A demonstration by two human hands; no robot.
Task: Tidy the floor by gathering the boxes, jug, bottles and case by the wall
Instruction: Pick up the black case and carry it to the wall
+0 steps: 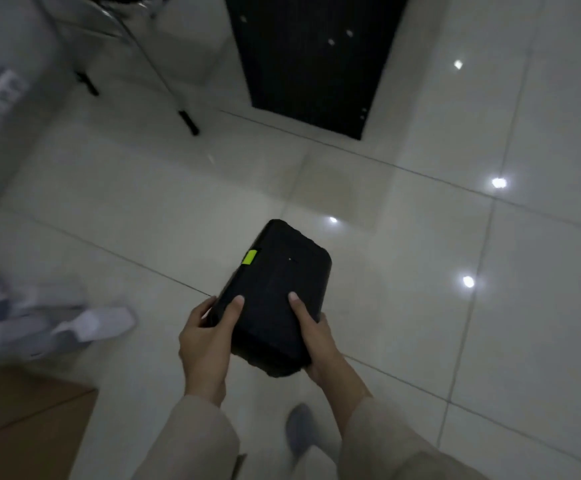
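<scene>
Black case [275, 292], one in number, carried above the tiled floor [420, 237] between both hands. Left hand [206, 337] clasps its near left edge, thumb on top; right hand [316, 337] clasps the near right corner: each grip grasping the case. One cardboard box [22, 420] lies at lower left. No jug or bottles are visible. Judged stage: case in transit, not yet set by the wall; remaining items unaccounted for.

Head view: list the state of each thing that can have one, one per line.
black case: closed, lifted off the floor, held by both hands
left hand: grips the case's left side
right hand: grips the case's right side
cardboard box: on the floor, lower left; flaps not clear
</scene>
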